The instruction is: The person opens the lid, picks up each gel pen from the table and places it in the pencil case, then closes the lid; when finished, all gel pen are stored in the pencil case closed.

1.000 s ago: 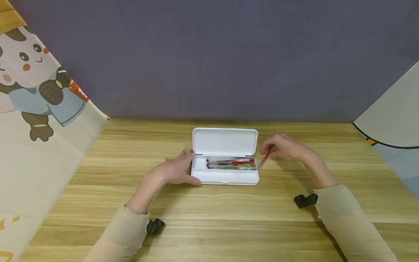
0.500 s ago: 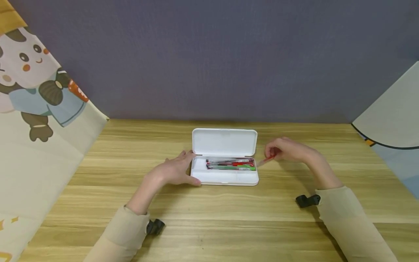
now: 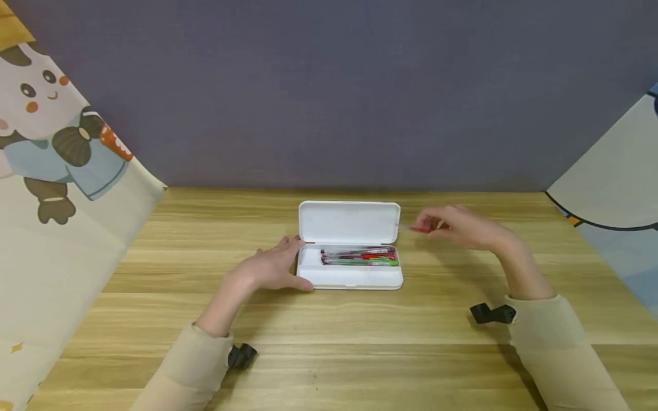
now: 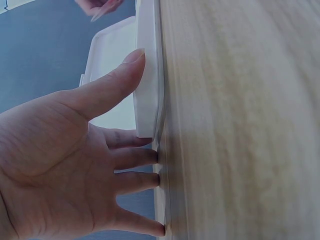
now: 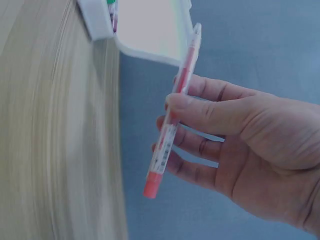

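The red pen point(image 5: 172, 112) was pinched between thumb and fingers of the right hand point(image 3: 462, 228), held in the air just off the right end of the open white pencil case point(image 3: 349, 277), level with its raised lid. It looked like the loading step; setting it down called for lowering it lengthwise beside the pens point(image 3: 360, 257) already in the tray. The left hand point(image 3: 267, 268) lay with relaxed fingers against the case's left end, thumb on its front edge. The wooden worktop point(image 3: 360, 354) met a grey wall; cartoon-printed screens stood either side.
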A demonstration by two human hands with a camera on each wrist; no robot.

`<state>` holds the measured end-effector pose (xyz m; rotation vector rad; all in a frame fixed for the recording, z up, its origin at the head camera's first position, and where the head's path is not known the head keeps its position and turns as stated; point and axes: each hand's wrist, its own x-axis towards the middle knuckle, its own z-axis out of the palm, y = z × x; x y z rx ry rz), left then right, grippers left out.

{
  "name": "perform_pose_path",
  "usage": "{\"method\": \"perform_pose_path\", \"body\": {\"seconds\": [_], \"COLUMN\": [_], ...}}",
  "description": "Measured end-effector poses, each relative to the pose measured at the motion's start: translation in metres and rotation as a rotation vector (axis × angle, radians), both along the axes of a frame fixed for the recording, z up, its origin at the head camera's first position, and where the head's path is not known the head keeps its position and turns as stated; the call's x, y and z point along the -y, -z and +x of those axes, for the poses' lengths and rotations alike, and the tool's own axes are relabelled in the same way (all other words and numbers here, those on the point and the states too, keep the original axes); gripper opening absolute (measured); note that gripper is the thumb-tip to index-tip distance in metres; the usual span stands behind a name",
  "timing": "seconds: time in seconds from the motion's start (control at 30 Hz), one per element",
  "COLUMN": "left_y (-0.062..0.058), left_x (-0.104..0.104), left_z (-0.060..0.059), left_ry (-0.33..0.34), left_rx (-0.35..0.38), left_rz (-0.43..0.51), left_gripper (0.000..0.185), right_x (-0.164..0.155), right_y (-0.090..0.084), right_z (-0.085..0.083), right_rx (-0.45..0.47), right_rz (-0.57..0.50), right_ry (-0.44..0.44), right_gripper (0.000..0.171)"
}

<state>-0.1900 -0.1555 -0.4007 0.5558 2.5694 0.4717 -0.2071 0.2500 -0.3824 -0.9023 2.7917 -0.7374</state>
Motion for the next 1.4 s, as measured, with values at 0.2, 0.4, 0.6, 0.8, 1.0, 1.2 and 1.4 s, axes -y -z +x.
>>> {"method": "perform_pose_path", "body": {"seconds": [0.2, 0.4, 0.6, 0.8, 1.0, 1.2, 1.4], "left_y": [0.0, -0.001, 0.0, 0.001, 0.001, 0.0, 0.0], "left_x": [-0.002, -0.004, -0.002, -0.002, -0.002, 0.0, 0.002], "left_z": [-0.003, -0.004, -0.004, -0.006, -0.006, -0.004, -0.003], "left_ry": [-0.002, -0.007, -0.011, -0.01, -0.002, 0.002, 0.006], "left_rx": [0.003, 0.002, 0.003, -0.005, -0.01, -0.006, -0.003], "left_rz": [0.001, -0.001, 0.003, 0.005, -0.007, -0.002, 0.0], "left_gripper": [0.106, 0.106, 0.106, 0.106, 0.105, 0.106, 0.106], "right_x": [0.016, 0.043, 0.084, 0.119, 0.142, 0.155, 0.159], "right_y": [-0.007, -0.011, -0.01, -0.003, 0.005, 0.01, 0.016], "right_z": [0.001, -0.003, -0.006, -0.007, -0.007, -0.006, -0.004], "right_rx": [-0.082, -0.128, -0.115, -0.095, -0.083, -0.081, -0.098], "right_rz": [0.005, -0.031, -0.084, -0.064, 0.016, 0.084, 0.116], "right_ry": [-0.006, -0.034, -0.131, -0.171, -0.164, -0.155, -0.142], "right_gripper": [0.022, 0.021, 0.022, 0.02, 0.018, 0.017, 0.016]}}
